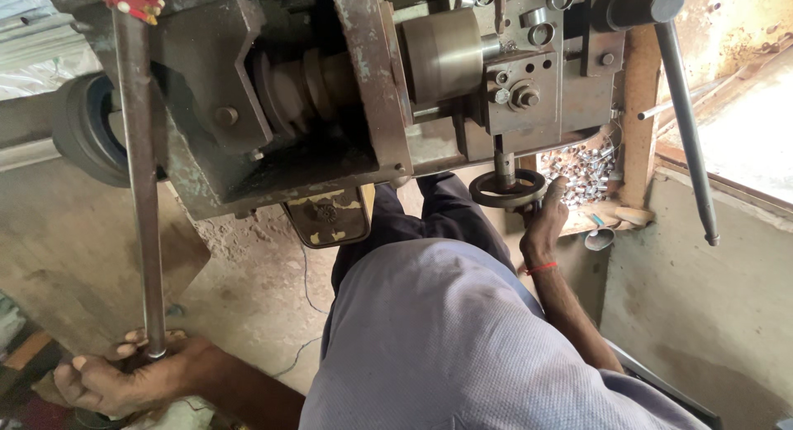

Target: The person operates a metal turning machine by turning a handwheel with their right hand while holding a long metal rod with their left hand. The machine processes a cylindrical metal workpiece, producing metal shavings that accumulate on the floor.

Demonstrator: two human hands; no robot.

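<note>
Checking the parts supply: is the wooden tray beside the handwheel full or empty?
Not empty: the tray holds a heap of small metal pieces.

- A loose grey-lilac shirt [429,339] covers the torso.
- Dark navy trousers [450,211] cover the legs.
- A thin red thread band [541,268] circles the right wrist.
- Both forearms are bare.

The one camera sits on my head, looking steeply down past my lap at the lathe [347,91], close in front.
</note>
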